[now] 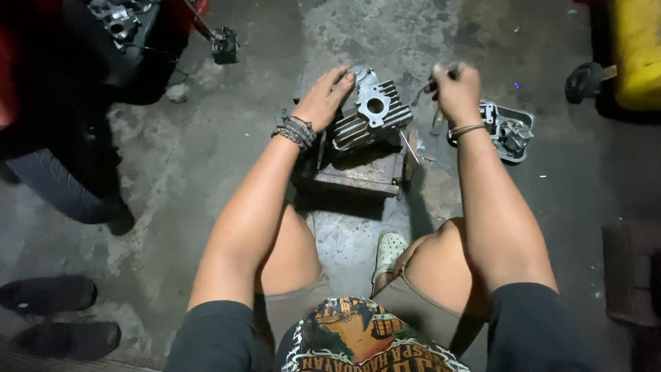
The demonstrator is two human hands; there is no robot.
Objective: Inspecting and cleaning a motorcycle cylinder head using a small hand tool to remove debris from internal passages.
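Finned metal engine cylinder (pixel 368 114) sits tilted atop a low wooden block (pixel 358 171) on the concrete floor (pixel 206 158), centre of view, round port on its flange facing up; left hand (pixel 323 98) lies flat on cyl's upper left side, fingers spread and pressed on the metal, not wrapped round it; beaded bracelets (pixel 295 131) at that wrist. Right hand (pixel 456 89) held up just right of cyl, fingers curled tight into a fist round a thin dark tool (pixel 435 83); tool's tip blurred, can't tell if it touches cyl; thin band on that wrist.

Thin metal rod (pixel 410 147) leans at block's right edge, btwn block and a small metal tray (pixel 525 120) w/ engine parts in it; tray sits just right of right forearm, partly hidden by it. Person's knees frame the block from below; one pale perforated shoe (pixel 390 249) shows btwn them, just below block.

Further out: top left, dark machine body w/ exposed engine part (pixel 117 21) and a small dark component (pixel 224 45) hanging off a rod; left edge, another person's leg in dark trousers (pixel 55 186); bottom left, two black shoes (pixel 55 317). Top right, yellow container (pixel 637 52) w/ a black sandal (pixel 585 81) beside it; right edge, dark wooden piece (pixel 630 272), well apart from the block.
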